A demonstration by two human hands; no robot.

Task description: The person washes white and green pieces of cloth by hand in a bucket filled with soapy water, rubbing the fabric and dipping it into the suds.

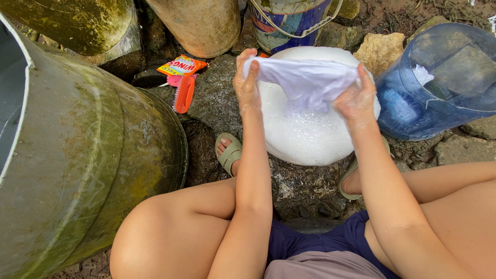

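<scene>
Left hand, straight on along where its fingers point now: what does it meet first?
The left hand, gripping the white cloth, points up-frame. First in that line is probably the blue-and-white bucket, possibly the tan container beside it; depth is unclear.

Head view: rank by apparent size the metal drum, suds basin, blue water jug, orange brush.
1. Metal drum, though closest to the camera.
2. and 3. Suds basin and blue water jug: look alike, jug cropped.
4. Orange brush.

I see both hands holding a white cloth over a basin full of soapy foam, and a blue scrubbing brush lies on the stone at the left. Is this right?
Not quite: in the head view the scrubbing brush is orange, not blue. The rest holds: the left hand and right hand hold the white cloth over the foam-filled basin.
</scene>
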